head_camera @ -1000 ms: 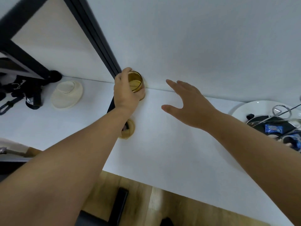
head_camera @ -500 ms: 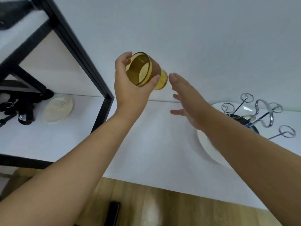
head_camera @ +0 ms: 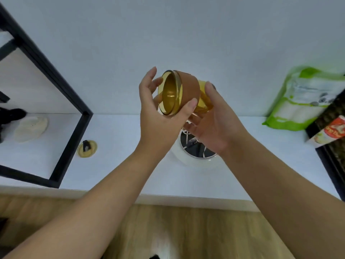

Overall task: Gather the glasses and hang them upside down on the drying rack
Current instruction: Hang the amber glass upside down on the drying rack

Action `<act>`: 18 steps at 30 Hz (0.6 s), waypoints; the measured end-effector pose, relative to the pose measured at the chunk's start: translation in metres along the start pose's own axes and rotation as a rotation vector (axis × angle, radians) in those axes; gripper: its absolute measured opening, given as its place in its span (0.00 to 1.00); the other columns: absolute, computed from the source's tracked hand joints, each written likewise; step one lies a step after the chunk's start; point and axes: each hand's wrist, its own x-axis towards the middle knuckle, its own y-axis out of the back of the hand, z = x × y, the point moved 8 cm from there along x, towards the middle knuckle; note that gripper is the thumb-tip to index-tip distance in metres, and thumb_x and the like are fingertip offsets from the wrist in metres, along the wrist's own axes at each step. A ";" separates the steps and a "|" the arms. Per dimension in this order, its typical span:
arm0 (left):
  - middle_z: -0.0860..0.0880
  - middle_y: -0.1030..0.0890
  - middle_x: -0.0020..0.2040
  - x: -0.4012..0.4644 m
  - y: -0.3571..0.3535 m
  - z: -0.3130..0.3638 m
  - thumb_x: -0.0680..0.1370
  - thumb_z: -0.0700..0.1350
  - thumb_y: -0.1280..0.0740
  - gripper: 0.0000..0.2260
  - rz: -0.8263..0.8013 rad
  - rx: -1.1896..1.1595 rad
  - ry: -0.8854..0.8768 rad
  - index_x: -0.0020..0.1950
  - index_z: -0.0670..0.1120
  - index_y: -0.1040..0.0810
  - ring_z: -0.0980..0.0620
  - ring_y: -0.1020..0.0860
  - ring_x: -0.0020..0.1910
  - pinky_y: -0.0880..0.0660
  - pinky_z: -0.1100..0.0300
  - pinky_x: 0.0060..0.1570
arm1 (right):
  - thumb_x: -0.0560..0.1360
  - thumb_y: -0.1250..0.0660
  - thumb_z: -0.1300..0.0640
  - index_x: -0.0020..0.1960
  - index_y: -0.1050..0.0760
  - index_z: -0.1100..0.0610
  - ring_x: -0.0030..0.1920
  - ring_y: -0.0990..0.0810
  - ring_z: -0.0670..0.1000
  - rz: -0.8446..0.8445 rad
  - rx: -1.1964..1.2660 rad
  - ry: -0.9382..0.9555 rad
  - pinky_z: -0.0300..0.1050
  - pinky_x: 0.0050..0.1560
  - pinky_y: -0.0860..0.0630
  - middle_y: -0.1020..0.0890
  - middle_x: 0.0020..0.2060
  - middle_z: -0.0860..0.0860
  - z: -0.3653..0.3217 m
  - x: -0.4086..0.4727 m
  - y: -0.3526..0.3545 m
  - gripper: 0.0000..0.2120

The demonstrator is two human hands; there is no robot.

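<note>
Fingers of the left hand [head_camera: 160,116] wrap the glass [head_camera: 182,93] near its rim, thumb under and fingertips over the lip, a firm grasp. Right hand [head_camera: 212,120] cups the base end from the other side, its fingers curled loosely against the amber foot (whether it bears weight or only steadies, I cannot tell). Both hold the glass in the air above the rack [head_camera: 196,148], whose white dish and chrome stem show just beneath the wrists.

By my judgement the task is early: this glass is gathered but not hung, and no glass shows on the rack, much of which is hidden by the hands. One round amber piece [head_camera: 87,148] lies on the counter well left of the rack.

Its long axis runs nearly level, mouth facing left toward the camera, base to the right; it has yet to be tipped mouth-down.
</note>
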 end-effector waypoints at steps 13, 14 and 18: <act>0.54 0.35 0.81 -0.023 -0.042 -0.106 0.86 0.45 0.42 0.20 -0.304 0.615 0.047 0.79 0.54 0.32 0.55 0.39 0.80 0.42 0.56 0.78 | 0.70 0.18 0.51 0.78 0.31 0.48 0.61 0.18 0.45 0.440 -0.718 0.399 0.50 0.65 0.20 0.20 0.65 0.45 -0.052 -0.052 0.142 0.40; 0.54 0.37 0.82 -0.021 -0.044 -0.117 0.86 0.44 0.42 0.21 -0.328 0.665 0.064 0.80 0.53 0.33 0.54 0.41 0.80 0.43 0.57 0.77 | 0.69 0.17 0.50 0.79 0.31 0.48 0.62 0.19 0.45 0.434 -0.790 0.417 0.49 0.67 0.22 0.21 0.66 0.44 -0.048 -0.052 0.141 0.42; 0.53 0.41 0.83 -0.017 -0.055 -0.142 0.87 0.46 0.42 0.22 -0.412 0.774 0.084 0.82 0.53 0.37 0.50 0.43 0.82 0.41 0.53 0.75 | 0.68 0.17 0.45 0.79 0.35 0.44 0.65 0.21 0.44 0.396 -0.936 0.469 0.52 0.67 0.22 0.22 0.67 0.41 -0.029 -0.047 0.132 0.45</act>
